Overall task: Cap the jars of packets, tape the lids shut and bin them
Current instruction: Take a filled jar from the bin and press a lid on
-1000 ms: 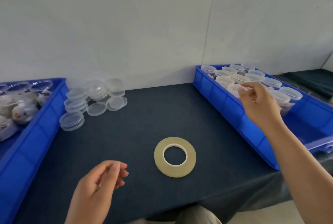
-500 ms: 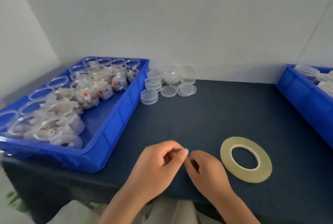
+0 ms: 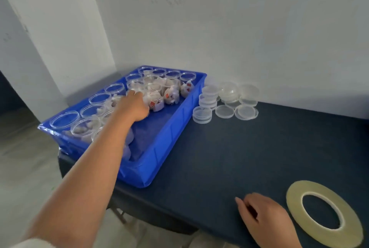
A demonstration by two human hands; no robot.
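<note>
Blue bin [image 3: 171,138] at centre left holds open jars [image 3: 153,90]; my left hand [image 3: 133,106] reaches among them, grip unclear to me. My right hand [image 3: 263,217] rests loosely curled, empty, beside tape [image 3: 294,205] lower right.

open table [image 3: 239,158] between bin [image 3: 165,144], lids [image 3: 207,98], tape [image 3: 294,204]

Saw the blue rectangular plastic bin [image 3: 169,134] on the left side of the dark cloth-covered table [image 3: 239,148], far end near the wall [image 3: 239,28]. Clear round plastic jars of packets [image 3: 153,92] stood in rows inside it. Stacks of clear round plastic lids [image 3: 207,98] sat just right of the bin's far corner. Yellowish flat tape roll [image 3: 294,202] lay front right. Left hand [image 3: 133,108] was over the jars, right hand [image 3: 263,217] just left of the roll.
</note>
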